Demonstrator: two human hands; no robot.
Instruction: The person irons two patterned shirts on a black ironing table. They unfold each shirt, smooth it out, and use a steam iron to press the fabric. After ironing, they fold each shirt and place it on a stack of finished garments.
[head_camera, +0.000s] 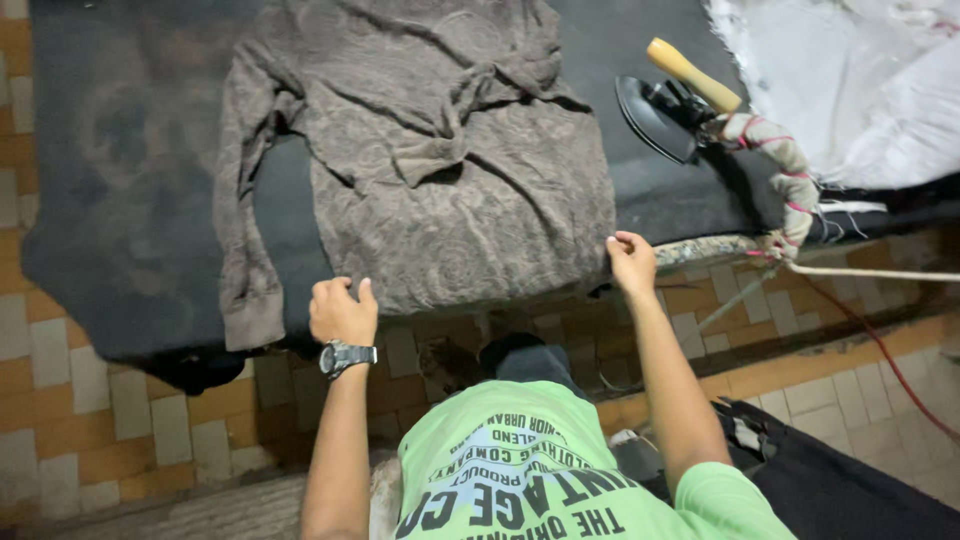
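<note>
Green printed t-shirt (540, 480) sat closest to the camera. Past it, left hand (341, 312), wristwatch (345, 356) on that wrist, pinched the near hem of the brown patterned garment (440, 170), and right hand (631, 263) gripped the same hem at its other corner. Garment lay flat on the dark padded table (120, 200) beyond both grips. Further off, right of the right-hand grip, a wooden-handled iron (670, 105) stood

Single head view, looking steeply down from above the person's chest onto the near edge of the ironing table (120, 180), arm's-length range
</note>
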